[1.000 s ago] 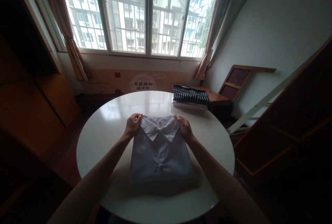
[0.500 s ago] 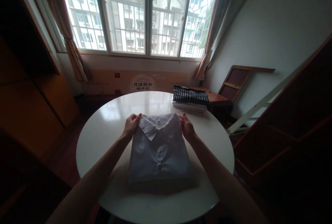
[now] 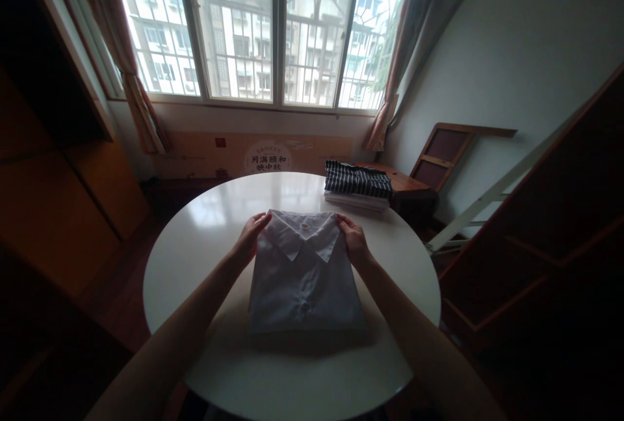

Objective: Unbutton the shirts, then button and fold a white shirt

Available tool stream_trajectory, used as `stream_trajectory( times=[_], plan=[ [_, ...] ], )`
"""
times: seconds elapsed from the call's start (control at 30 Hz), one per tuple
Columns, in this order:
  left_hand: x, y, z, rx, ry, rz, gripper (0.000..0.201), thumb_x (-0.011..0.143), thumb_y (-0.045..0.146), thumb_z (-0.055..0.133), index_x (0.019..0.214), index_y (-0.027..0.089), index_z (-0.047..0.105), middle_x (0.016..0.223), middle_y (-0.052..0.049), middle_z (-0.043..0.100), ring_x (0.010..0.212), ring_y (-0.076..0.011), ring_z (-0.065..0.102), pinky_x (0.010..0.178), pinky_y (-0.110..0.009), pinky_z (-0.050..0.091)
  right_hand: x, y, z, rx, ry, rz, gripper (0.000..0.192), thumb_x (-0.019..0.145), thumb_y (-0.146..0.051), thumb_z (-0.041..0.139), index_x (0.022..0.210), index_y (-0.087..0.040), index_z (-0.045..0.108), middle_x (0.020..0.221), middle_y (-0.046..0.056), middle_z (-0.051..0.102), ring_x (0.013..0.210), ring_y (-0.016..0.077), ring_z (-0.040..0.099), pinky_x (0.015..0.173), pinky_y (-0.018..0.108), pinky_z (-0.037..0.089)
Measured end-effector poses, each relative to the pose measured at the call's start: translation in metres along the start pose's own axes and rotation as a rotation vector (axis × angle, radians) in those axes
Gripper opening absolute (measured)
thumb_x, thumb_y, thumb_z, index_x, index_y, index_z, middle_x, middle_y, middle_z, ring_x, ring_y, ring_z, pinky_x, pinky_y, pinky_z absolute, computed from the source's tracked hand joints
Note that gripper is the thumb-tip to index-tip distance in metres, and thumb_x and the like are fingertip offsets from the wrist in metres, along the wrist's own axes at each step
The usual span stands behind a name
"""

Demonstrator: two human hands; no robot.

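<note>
A folded white shirt lies in front of me on a round white table, its collar at the far end and its button front facing up. At the collar's left corner, the fingers of my left hand pinch the fabric. My right hand grips the opposite corner of the collar, fingers curled over the edge. Both collar points lie flat against the shirt front. The undersides of the fingers are hidden by the cloth and the hands.
Toward the table's far right edge is a pile of folded clothes, a black striped garment over white ones. Behind it stands a brown wooden table. A long cardboard box sits below the window.
The shirt has shifted slightly right and away from me, with both hands still at the collar. The right collar point now lies visible and flat.
</note>
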State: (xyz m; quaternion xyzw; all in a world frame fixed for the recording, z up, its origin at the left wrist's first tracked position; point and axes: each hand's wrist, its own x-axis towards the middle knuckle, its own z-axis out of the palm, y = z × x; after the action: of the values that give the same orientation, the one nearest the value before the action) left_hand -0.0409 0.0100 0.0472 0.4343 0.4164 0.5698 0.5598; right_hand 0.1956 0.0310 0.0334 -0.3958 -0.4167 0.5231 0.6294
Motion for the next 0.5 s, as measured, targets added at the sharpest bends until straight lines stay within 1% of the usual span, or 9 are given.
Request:
stream_trajectory(
  times=[0.07, 0.1, 0.13, 0.23, 0.3, 0.37, 0.43, 0.5],
  plan=[
    [-0.003, -0.003, 0.002, -0.028, -0.163, -0.106, 0.048, 0.060, 0.043, 0.069, 0.093, 0.011, 0.058, 0.073, -0.006, 0.063, 0.061, -0.0153, 0.059, 0.058, -0.026, 0.047, 0.001, 0.001, -0.001, -0.002, 0.037, -0.028, 0.030, 0.060, -0.032, 0.063, 0.088, -0.019, 0.061, 0.075, 0.000, 0.065, 0.063, 0.0131, 0.056, 0.059, 0.025, 0.045],
    [-0.005, -0.005, 0.003, -0.023, -0.198, -0.145, 0.045, 0.060, 0.039, 0.070, 0.093, 0.011, 0.059, 0.073, -0.007, 0.064, 0.061, -0.0162, 0.060, 0.058, -0.027, 0.047, 0.001, 0.002, -0.002, 0.001, 0.044, -0.033, 0.032, 0.061, -0.032, 0.063, 0.090, -0.020, 0.060, 0.077, -0.001, 0.065, 0.064, 0.0132, 0.056, 0.059, 0.025, 0.046],
    [-0.006, -0.008, 0.002, -0.014, -0.197, -0.167, 0.044, 0.058, 0.036, 0.072, 0.092, 0.011, 0.060, 0.073, -0.007, 0.065, 0.061, -0.0167, 0.060, 0.058, -0.027, 0.048, 0.000, 0.002, -0.002, 0.006, 0.046, -0.032, 0.034, 0.061, -0.032, 0.063, 0.093, -0.020, 0.059, 0.078, -0.001, 0.065, 0.065, 0.0132, 0.057, 0.060, 0.026, 0.046],
    [-0.006, -0.014, 0.001, -0.007, -0.093, -0.155, 0.040, 0.054, 0.028, 0.075, 0.087, 0.009, 0.061, 0.070, -0.006, 0.066, 0.058, -0.0160, 0.060, 0.056, -0.025, 0.048, -0.002, -0.001, 0.000, 0.011, 0.020, -0.011, 0.039, 0.063, -0.034, 0.063, 0.098, -0.020, 0.056, 0.080, 0.000, 0.065, 0.065, 0.0133, 0.058, 0.061, 0.026, 0.047],
    [-0.006, -0.015, 0.001, -0.028, -0.051, -0.140, 0.040, 0.053, 0.027, 0.075, 0.086, 0.009, 0.061, 0.069, -0.006, 0.066, 0.057, -0.0159, 0.060, 0.055, -0.025, 0.048, -0.006, -0.005, 0.002, -0.006, -0.048, -0.009, 0.037, 0.065, -0.039, 0.062, 0.095, -0.019, 0.057, 0.079, 0.001, 0.065, 0.066, 0.0138, 0.058, 0.062, 0.026, 0.047],
    [-0.005, -0.016, 0.001, -0.044, -0.035, -0.130, 0.040, 0.054, 0.027, 0.075, 0.087, 0.010, 0.061, 0.069, -0.006, 0.066, 0.058, -0.0164, 0.061, 0.056, -0.026, 0.049, -0.009, -0.008, 0.003, -0.036, -0.147, 0.008, 0.037, 0.064, -0.043, 0.063, 0.091, -0.017, 0.058, 0.080, 0.003, 0.065, 0.067, 0.0153, 0.059, 0.062, 0.027, 0.047],
    [-0.005, -0.015, 0.001, -0.047, -0.026, -0.115, 0.040, 0.055, 0.029, 0.074, 0.089, 0.010, 0.061, 0.072, -0.006, 0.067, 0.059, -0.0168, 0.062, 0.057, -0.027, 0.049, -0.012, -0.010, 0.004, -0.066, -0.223, 0.064, 0.039, 0.061, -0.041, 0.067, 0.089, -0.016, 0.059, 0.080, 0.004, 0.065, 0.067, 0.0170, 0.060, 0.062, 0.027, 0.046],
    [-0.004, -0.016, 0.000, -0.039, -0.017, -0.102, 0.039, 0.057, 0.030, 0.073, 0.089, 0.011, 0.061, 0.073, -0.006, 0.067, 0.060, -0.0165, 0.062, 0.057, -0.026, 0.050, -0.014, -0.008, 0.005, -0.084, -0.235, 0.118, 0.038, 0.055, -0.035, 0.071, 0.085, -0.015, 0.060, 0.078, 0.004, 0.065, 0.065, 0.0172, 0.060, 0.061, 0.027, 0.046]
  ],
)
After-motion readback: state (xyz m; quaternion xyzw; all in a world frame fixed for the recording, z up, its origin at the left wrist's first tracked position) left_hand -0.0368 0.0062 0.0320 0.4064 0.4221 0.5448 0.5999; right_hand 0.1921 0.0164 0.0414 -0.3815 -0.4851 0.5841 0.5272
